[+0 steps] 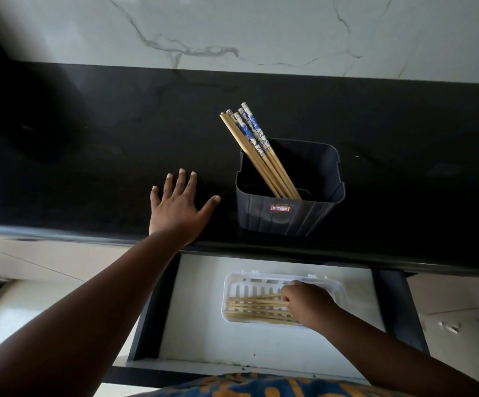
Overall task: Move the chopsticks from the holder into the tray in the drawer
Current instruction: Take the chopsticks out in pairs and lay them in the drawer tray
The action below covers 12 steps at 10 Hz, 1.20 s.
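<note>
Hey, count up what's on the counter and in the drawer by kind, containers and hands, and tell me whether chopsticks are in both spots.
Holders: 1, dark, on the counter, chopsticks standing in it
Trays: 1, white, in the drawer, chopsticks lying in it
Hands: 2, left hand flat on the counter, right hand on the tray's chopsticks
Total: 4

Both forearms are bare from the frame's lower edge to the wrists, with no sleeve in view on either. The left hand (179,206) and the right hand (308,306) wear no glove, ring, watch or band. At the bottom edge shows a strip of clothing (261,386), blue fabric printed with orange-yellow shapes.
</note>
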### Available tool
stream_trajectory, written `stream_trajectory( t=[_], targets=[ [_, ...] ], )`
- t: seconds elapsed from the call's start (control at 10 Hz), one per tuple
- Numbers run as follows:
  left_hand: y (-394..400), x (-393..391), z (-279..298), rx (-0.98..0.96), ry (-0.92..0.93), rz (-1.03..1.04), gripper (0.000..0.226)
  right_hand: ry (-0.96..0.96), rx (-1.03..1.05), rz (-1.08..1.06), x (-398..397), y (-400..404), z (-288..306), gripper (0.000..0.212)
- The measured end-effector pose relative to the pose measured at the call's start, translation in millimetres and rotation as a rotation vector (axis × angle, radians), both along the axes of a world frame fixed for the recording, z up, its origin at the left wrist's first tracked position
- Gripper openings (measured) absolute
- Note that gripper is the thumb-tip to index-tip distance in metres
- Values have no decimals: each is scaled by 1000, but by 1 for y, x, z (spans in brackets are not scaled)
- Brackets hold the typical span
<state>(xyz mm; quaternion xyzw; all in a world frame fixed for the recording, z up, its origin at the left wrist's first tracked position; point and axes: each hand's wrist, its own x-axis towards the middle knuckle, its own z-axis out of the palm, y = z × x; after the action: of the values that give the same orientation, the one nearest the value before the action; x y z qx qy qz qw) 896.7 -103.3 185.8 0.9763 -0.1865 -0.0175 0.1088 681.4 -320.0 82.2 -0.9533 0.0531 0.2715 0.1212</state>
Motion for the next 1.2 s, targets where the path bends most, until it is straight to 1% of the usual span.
stream_trajectory(
  t=[0.1,0.2,0.3,0.5,0.6,0.8,0.9,1.0,1.1,1.2],
  targets=[
    [0,-1,1,-1,8,-3,88,-13,7,113,-4,-4,-5,22],
    [0,-2,2,-4,13,-6,87,4,-16,178,-6,-5,-7,19],
    [0,-2,4,-5,15,-10,86,-5,-44,153,-5,-5,-8,23],
    [0,-2,3,-3,12,-8,86,-61,-104,113,-9,-3,-9,38],
    [-1,-1,3,1,9,-6,86,-81,-135,114,-11,-1,-9,39],
    [0,0,2,2,16,-10,87,1,-148,110,-7,-8,-9,22],
    [-1,-1,3,0,10,-6,87,15,-120,88,-7,-10,-6,26],
    [-1,-1,2,-4,3,-4,87,30,-103,130,-4,-10,-6,22],
    [0,-1,2,-4,4,-2,87,44,-144,213,-2,-8,-6,18],
    [0,-1,2,-8,7,-5,87,-20,-137,131,-3,-5,-4,21]
  ],
)
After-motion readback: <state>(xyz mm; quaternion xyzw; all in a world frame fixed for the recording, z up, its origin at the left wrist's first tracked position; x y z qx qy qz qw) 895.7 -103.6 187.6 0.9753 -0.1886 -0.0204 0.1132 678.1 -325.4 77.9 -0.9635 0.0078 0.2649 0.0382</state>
